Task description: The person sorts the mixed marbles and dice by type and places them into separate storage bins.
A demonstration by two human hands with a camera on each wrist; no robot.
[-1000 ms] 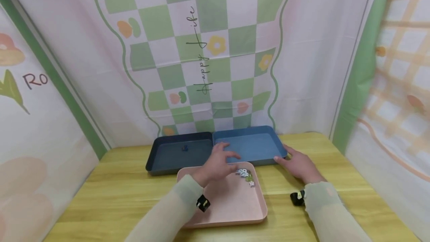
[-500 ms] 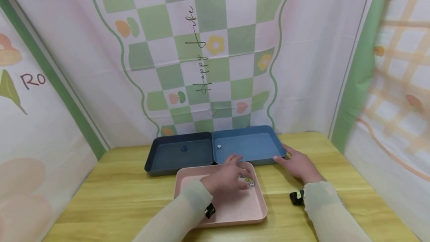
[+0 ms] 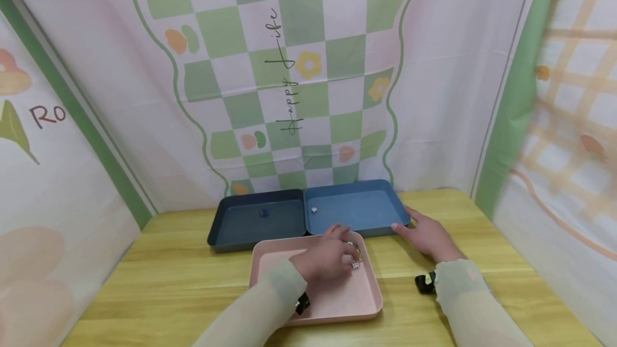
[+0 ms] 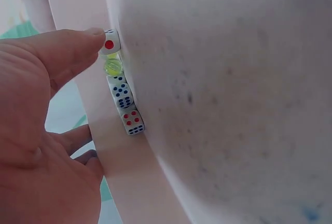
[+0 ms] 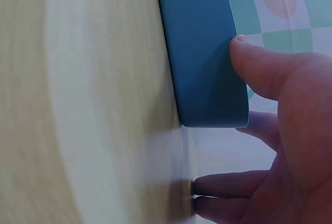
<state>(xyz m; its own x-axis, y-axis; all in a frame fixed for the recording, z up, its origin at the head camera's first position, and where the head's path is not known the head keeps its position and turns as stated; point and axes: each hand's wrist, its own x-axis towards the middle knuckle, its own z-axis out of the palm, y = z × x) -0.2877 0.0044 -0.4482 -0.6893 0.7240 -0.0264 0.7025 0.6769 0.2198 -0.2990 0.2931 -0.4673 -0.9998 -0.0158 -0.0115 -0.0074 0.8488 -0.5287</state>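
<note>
My left hand [image 3: 325,261] reaches into the pink tray [image 3: 332,304]. Its thumb and forefinger pinch a white die [image 4: 111,42] that shows one red dot, at the tray's right side. Next to that die lie a clear yellow-green bead [image 4: 113,67] and several more white dice [image 4: 133,123], in a row along the tray wall. The other left fingers extend past the row. My right hand [image 3: 429,237] holds the near right corner of the blue tray [image 5: 205,63], thumb at the front rim and a finger round the side. One white die [image 3: 314,210] sits in the blue tray.
A dark slate tray [image 3: 284,224] stands left of the blue one, side by side, with a small dark blue object [image 3: 264,213] in it. All stand on a wooden table [image 3: 183,283]. A checked curtain [image 3: 303,84] hangs close behind the trays.
My left hand has come back from over the blue tray, where a white die now lies, to the dice in the pink tray and closed on one. The right hand has stayed put.
</note>
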